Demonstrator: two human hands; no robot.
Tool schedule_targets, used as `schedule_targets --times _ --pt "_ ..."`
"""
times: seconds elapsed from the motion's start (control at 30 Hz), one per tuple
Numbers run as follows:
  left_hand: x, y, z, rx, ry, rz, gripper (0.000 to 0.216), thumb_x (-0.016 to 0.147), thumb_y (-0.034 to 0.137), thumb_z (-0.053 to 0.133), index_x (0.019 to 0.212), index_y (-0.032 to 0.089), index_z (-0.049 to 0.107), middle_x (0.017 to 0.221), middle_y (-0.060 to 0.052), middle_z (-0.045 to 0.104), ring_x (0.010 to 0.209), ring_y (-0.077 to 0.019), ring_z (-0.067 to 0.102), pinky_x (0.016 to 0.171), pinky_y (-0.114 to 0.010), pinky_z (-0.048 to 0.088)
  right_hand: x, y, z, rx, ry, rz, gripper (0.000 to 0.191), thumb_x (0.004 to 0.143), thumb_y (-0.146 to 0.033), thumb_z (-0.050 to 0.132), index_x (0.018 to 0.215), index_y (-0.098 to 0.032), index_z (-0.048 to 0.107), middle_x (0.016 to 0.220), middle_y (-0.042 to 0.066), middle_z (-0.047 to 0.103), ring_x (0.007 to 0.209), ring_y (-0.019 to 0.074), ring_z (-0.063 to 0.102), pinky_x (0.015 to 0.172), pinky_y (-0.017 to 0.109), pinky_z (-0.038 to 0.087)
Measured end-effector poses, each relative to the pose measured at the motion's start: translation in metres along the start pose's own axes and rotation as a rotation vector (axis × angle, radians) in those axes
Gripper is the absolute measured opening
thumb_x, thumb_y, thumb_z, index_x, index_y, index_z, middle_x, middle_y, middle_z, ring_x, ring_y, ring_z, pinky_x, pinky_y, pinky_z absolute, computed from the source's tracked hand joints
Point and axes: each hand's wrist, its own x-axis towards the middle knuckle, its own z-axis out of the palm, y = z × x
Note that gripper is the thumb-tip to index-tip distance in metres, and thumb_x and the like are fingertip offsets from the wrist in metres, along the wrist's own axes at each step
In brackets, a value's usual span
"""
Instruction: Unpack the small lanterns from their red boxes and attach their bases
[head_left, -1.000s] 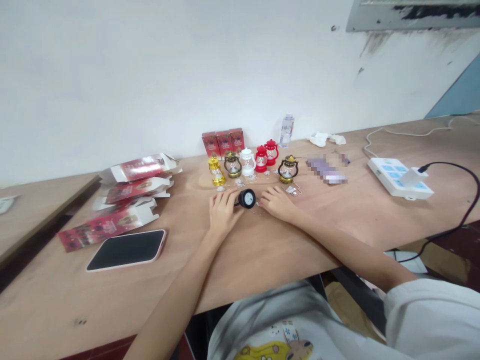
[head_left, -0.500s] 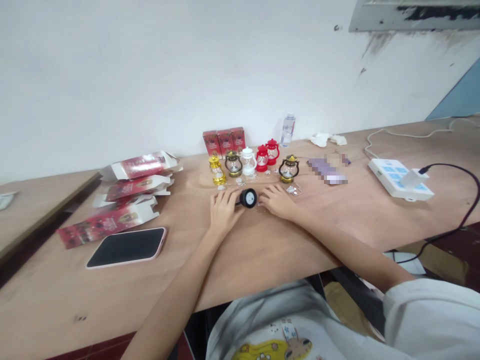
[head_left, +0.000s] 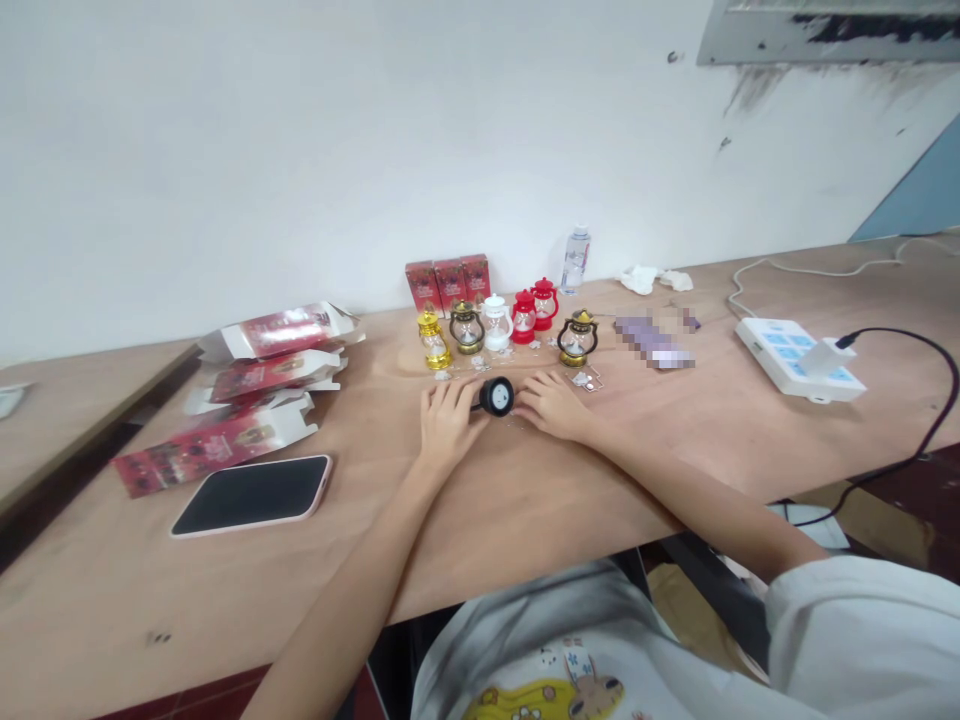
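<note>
A small black lantern (head_left: 496, 397) lies on its side on the table, its round base with a pale disc turned towards me. My left hand (head_left: 450, 415) is closed around its left side, where a bit of thin black handle shows. Just right of the base is my right hand (head_left: 551, 402), fingers bent together and tips low by the table; what they pinch, if anything, is too small to make out. Behind my hands stand a gold lantern (head_left: 434, 342), a white lantern (head_left: 496, 324), a red lantern (head_left: 524, 318) and several others. Small pale bits (head_left: 583, 380) lie around them.
Opened red boxes (head_left: 217, 445) and a phone (head_left: 255, 495) lie at the left. Three upright red boxes (head_left: 450, 284) and a clear bottle (head_left: 577, 260) stand by the wall. To the right is a white power strip (head_left: 799, 358) with a black cable (head_left: 949, 400).
My right fingers have shifted very slightly beside the black lantern's base. The left hand and the lantern keep their place.
</note>
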Motion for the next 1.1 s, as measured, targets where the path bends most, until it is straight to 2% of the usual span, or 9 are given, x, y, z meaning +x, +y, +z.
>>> schedule_targets --times 0.2,0.53,0.77,0.93,1.0,1.1 --pt "0.001 0.002 -0.001 -0.005 -0.007 -0.005 0.035 0.078 0.027 0.064 0.11 0.019 0.055 0.112 -0.008 0.064 0.097 -0.0234 0.057 0.082 -0.036 0.033 0.004 -0.005 0.003 0.006 -0.053 0.063 0.023 0.088 -0.034 0.054 0.087 -0.014 0.065 0.089 0.007 0.064 0.089 0.0214 0.048 0.076 0.032 0.031" --pt "0.002 0.001 -0.002 0.016 0.007 0.015 0.036 0.077 0.029 0.066 0.11 0.019 0.055 0.112 -0.007 0.064 0.097 -0.0237 0.057 0.08 -0.035 0.033 0.007 -0.007 0.002 -0.031 -0.112 -0.002 0.017 0.089 -0.021 0.05 0.086 -0.011 0.063 0.089 0.011 0.064 0.088 0.0215 0.052 0.078 0.033 0.036" --pt "0.002 0.0 -0.002 0.015 0.006 0.0 0.032 0.079 0.029 0.063 0.108 0.019 0.056 0.111 -0.009 0.064 0.097 -0.0247 0.057 0.079 -0.036 0.032 0.004 -0.008 0.002 0.024 -0.069 0.027 0.012 0.084 -0.015 0.049 0.09 -0.011 0.058 0.08 0.011 0.063 0.08 0.0219 0.054 0.073 0.032 0.039" --pt "0.001 0.0 -0.002 -0.002 0.005 -0.005 0.031 0.078 0.029 0.062 0.107 0.019 0.056 0.111 -0.009 0.064 0.097 -0.0255 0.057 0.079 -0.037 0.032 0.001 -0.007 0.001 0.223 0.064 0.14 0.013 0.078 -0.01 0.051 0.088 -0.014 0.058 0.081 0.008 0.062 0.077 0.0195 0.056 0.069 0.029 0.044" --pt "0.001 0.0 -0.002 -0.003 0.001 -0.016 0.031 0.078 0.028 0.062 0.107 0.019 0.056 0.11 -0.009 0.065 0.097 -0.0253 0.057 0.079 -0.037 0.032 0.001 -0.009 -0.002 0.345 0.197 0.194 0.013 0.08 -0.011 0.051 0.089 -0.016 0.058 0.082 0.007 0.064 0.079 0.018 0.059 0.071 0.029 0.047" --pt "0.001 0.0 -0.002 -0.007 -0.003 -0.028 0.031 0.078 0.028 0.063 0.107 0.019 0.056 0.11 -0.009 0.065 0.097 -0.0249 0.057 0.079 -0.036 0.032 -0.001 -0.017 -0.014 0.498 0.478 0.284 0.012 0.086 -0.018 0.051 0.094 -0.019 0.06 0.087 0.004 0.067 0.081 0.0155 0.062 0.077 0.03 0.05"
